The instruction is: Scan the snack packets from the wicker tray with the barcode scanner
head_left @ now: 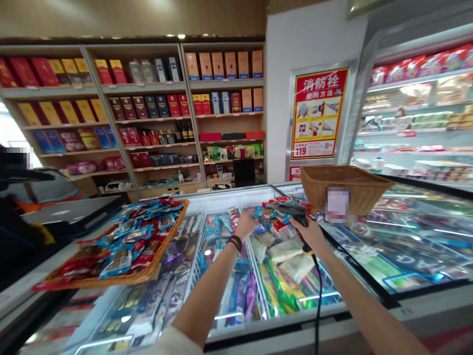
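Note:
My right hand grips a black barcode scanner by its handle, and its black cable hangs down. The scanner's head points left, toward small red and blue snack packets heaped at the back of the chest freezer. My left hand, with a dark bead bracelet at the wrist, reaches out to the left edge of that heap. Its fingers are closed at a small blue packet, partly hidden by the fingers. Below both hands lie bagged frozen goods in white wire compartments.
An orange wicker tray of similar packets sits on the left. A brown wicker basket stands at the right behind my right hand. Shelves of boxed goods line the back wall. A refrigerated display stands at the far right.

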